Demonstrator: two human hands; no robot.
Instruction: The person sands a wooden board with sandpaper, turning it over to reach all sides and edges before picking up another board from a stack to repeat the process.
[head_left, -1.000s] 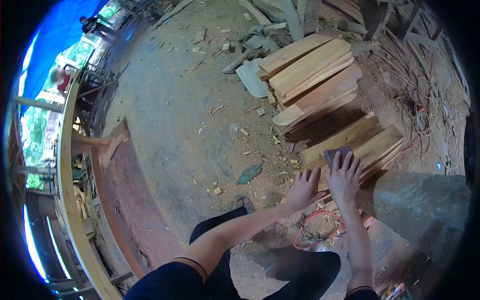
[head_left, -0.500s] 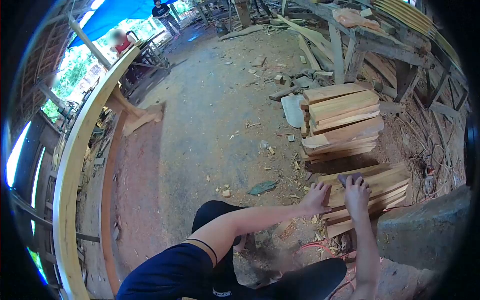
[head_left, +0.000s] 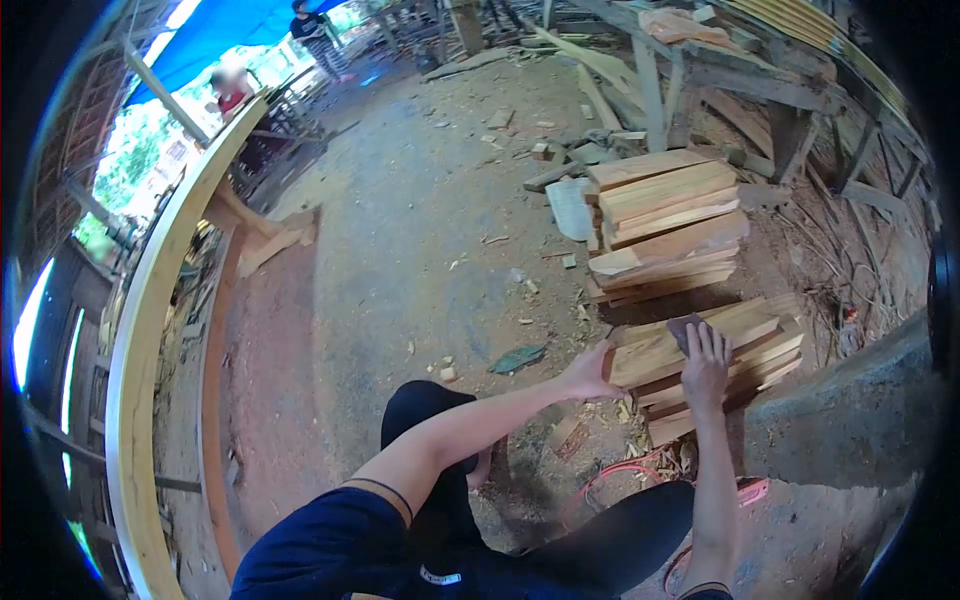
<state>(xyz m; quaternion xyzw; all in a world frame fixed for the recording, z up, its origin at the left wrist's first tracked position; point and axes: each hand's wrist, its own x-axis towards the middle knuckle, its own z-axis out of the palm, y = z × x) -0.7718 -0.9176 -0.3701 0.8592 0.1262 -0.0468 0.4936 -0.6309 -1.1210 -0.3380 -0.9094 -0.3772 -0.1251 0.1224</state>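
Note:
A low stack of wooden boards [head_left: 660, 408] lies on the ground in front of me. My left hand [head_left: 588, 373] grips the left end of the top wooden board [head_left: 645, 360], thumb and fingers around its edge. My right hand [head_left: 707, 362] rests over the same board, with its fingers closed on a dark, flat piece of sandpaper [head_left: 684, 330]. Part of the sandpaper is hidden under the fingers.
Just beyond stands a taller stack of boards [head_left: 668, 215]. A concrete block [head_left: 830, 420] is at right, near a red cord [head_left: 605, 478]. A long curved beam [head_left: 150, 300] runs along the left. Two people are in the background. Wood scraps litter the floor.
My left hand has closed on the end of the top board, which now sits shifted on the stack. My right hand still holds the sandpaper; the whole view has shifted slightly.

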